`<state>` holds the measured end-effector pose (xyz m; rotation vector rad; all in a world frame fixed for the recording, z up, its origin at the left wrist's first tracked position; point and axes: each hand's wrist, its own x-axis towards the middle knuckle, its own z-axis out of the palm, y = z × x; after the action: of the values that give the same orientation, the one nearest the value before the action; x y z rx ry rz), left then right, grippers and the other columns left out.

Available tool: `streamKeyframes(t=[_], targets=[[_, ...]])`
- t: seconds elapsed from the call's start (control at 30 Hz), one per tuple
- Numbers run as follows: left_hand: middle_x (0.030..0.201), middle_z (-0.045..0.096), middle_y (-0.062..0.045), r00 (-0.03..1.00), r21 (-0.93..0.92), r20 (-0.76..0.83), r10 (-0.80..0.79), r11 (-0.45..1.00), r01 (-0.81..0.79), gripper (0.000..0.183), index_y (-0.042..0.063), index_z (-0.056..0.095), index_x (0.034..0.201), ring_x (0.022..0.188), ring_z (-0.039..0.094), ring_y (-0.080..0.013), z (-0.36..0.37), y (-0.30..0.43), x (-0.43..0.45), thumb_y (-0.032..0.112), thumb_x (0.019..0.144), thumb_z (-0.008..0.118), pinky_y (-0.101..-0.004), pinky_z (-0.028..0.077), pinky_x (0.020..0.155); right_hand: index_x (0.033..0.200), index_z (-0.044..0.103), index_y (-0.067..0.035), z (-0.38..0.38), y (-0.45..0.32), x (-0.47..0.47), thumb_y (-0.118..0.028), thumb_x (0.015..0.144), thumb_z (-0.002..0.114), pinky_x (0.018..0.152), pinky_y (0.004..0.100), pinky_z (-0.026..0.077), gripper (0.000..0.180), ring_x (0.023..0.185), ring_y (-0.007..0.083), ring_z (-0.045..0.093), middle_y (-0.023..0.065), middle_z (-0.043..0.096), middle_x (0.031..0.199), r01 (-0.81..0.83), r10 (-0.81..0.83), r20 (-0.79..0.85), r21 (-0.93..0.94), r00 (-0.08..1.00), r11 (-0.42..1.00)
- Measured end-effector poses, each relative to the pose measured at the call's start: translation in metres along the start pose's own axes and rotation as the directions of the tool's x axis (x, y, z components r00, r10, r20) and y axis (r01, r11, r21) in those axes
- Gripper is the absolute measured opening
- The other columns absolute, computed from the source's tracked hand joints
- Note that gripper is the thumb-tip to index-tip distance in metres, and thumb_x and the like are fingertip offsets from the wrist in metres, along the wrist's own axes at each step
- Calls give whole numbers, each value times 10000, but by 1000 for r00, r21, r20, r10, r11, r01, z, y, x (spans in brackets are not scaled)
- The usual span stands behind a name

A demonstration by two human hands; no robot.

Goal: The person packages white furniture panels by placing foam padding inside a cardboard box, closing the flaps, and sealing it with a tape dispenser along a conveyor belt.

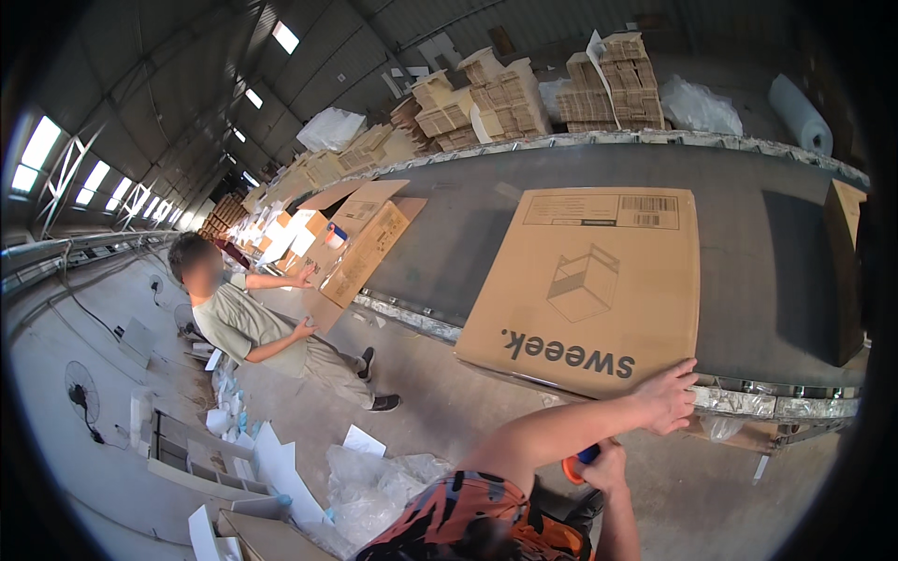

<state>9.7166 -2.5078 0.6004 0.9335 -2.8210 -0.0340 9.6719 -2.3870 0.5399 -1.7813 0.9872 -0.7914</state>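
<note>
A large brown cardboard carton (512, 294) lies flat on a conveyor belt (733, 280) in front of me. Its top bears big black lettering, a line drawing of furniture and a barcode panel. My left hand (665, 398) rests against the carton's near right corner, fingers spread over the edge. Below my left forearm, my right hand (605, 464) grips a blue and orange hand tape dispenser (573, 468), partly covered by my fingers and arm. The dispenser is apart from the carton.
On the left, a co-worker (259, 322) handles an open-flapped carton (368, 256) with another tape dispenser (336, 236) on it. A further carton (845, 273) stands at the belt's right end. Flattened cardboard stacks (508, 98) line the far side. Plastic film (382, 484) and board scraps litter the floor.
</note>
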Motion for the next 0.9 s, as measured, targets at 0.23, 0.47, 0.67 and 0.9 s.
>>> streamKeyframes(t=[0.23,0.47,0.67,0.9], targets=[[1082,643,-70,987,-354,79,-139,922,158,346,106,709,757,1344,291,-345,-22,12,6,429,796,590,-490,97,1157,1394,221,141,-17,53,-103,57,484,600,816,286,473,990,941,199,579,123,583,1067,-352,431,-33,523,902,777],[1440,369,-89,955,-990,136,-263,-2,140,497,103,413,1391,1291,397,-202,64,5,-206,260,936,537,-338,335,1066,1346,372,94,12,35,-124,38,511,550,575,268,466,856,699,185,573,110,595,946,-389,596,-178,607,783,693],[970,663,-116,-397,-388,658,-640,-740,550,416,37,621,1075,883,639,-252,138,28,-573,382,886,483,-344,512,761,1360,371,76,77,15,-69,-90,497,598,588,273,494,907,715,202,611,141,623,1002,-172,325,-140,623,935,763],[1002,663,-189,-857,-22,493,-147,-987,157,393,17,647,989,939,636,-320,181,274,-889,361,799,642,-377,483,822,1278,446,1,180,-98,72,-95,548,582,678,296,531,748,766,202,633,105,624,988,-263,183,192,598,964,757]])
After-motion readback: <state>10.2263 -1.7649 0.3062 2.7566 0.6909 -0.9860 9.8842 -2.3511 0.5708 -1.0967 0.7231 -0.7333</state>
